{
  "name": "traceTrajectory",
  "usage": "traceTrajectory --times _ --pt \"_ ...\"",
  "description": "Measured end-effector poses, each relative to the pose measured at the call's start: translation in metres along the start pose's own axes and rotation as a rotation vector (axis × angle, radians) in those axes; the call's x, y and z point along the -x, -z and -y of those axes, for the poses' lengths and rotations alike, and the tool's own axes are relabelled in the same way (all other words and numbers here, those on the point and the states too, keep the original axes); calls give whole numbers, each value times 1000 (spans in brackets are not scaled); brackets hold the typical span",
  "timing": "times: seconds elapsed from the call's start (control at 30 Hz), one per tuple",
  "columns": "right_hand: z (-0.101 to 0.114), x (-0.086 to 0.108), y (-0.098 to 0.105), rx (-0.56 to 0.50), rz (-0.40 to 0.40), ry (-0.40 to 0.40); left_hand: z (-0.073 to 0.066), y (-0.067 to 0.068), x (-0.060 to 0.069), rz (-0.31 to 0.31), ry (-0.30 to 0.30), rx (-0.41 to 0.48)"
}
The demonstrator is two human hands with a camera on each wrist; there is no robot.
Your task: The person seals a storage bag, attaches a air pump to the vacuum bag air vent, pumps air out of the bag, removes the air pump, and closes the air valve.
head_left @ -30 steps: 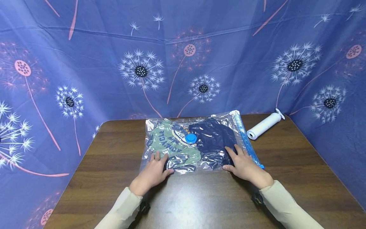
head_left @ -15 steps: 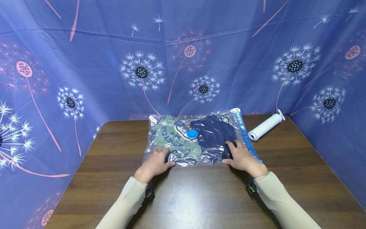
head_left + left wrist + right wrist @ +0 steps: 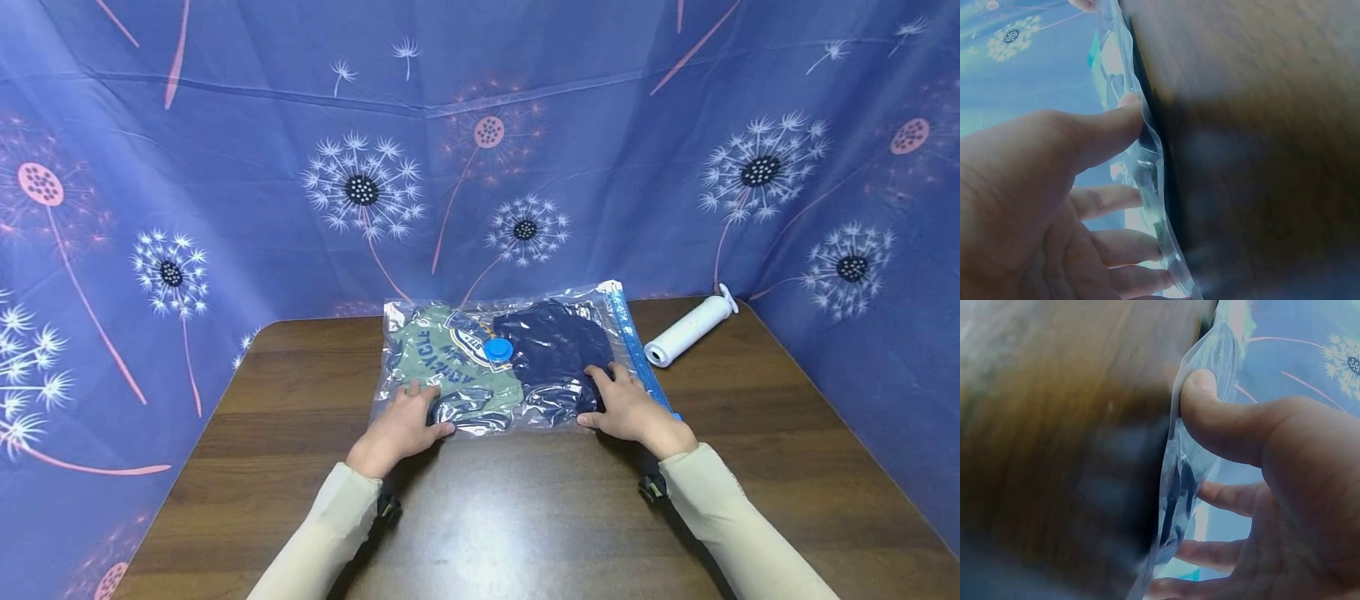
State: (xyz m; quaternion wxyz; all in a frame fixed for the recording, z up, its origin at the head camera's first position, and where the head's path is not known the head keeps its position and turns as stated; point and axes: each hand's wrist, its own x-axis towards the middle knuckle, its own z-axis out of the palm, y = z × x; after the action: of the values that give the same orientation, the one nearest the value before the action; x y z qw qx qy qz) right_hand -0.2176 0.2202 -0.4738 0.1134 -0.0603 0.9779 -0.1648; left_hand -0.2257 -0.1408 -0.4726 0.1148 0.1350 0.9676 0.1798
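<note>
A clear plastic vacuum storage bag [image 3: 551, 421] lies flat on the table, with a blue round valve cap [image 3: 498, 350] near its middle. Inside it are a green printed garment [image 3: 420, 350] and a dark navy garment [image 3: 551, 346]. A blue zip strip [image 3: 633, 337] runs down its right end. My left hand [image 3: 401, 425] rests on the bag's near left corner, fingers spread. On the near right part rests my right hand [image 3: 630, 408]. In the wrist views, the left thumb [image 3: 1107, 134] and right thumb [image 3: 1222, 419] touch the bag's near edge, and the other fingertips touch its top.
A white hand pump [image 3: 690, 332] with a T-shaped handle lies right of the bag, near the table's far edge. The brown wooden table [image 3: 487, 517] reaches back to a blue dandelion-print curtain [image 3: 465, 167] behind and along both sides.
Between one second and half a second ago, both hands and the bag shifted slightly away from the person. Since then the whole head view has shifted a little; the hands still touch the bag.
</note>
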Motion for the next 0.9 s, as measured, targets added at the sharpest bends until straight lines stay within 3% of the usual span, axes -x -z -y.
traceTrajectory --times 0.23,0.57,0.7,0.9 --pt "-4 2 0 2 -19 7 -3 2 -2 -11 -15 10" --pt "-9 3 -5 7 -95 39 5 -8 0 -119 -69 18" --pt "-7 11 -11 -33 -126 33 5 -14 8 -182 -92 -16" --pt "7 33 -13 -93 -214 61 -7 -19 29 -267 -108 -17"
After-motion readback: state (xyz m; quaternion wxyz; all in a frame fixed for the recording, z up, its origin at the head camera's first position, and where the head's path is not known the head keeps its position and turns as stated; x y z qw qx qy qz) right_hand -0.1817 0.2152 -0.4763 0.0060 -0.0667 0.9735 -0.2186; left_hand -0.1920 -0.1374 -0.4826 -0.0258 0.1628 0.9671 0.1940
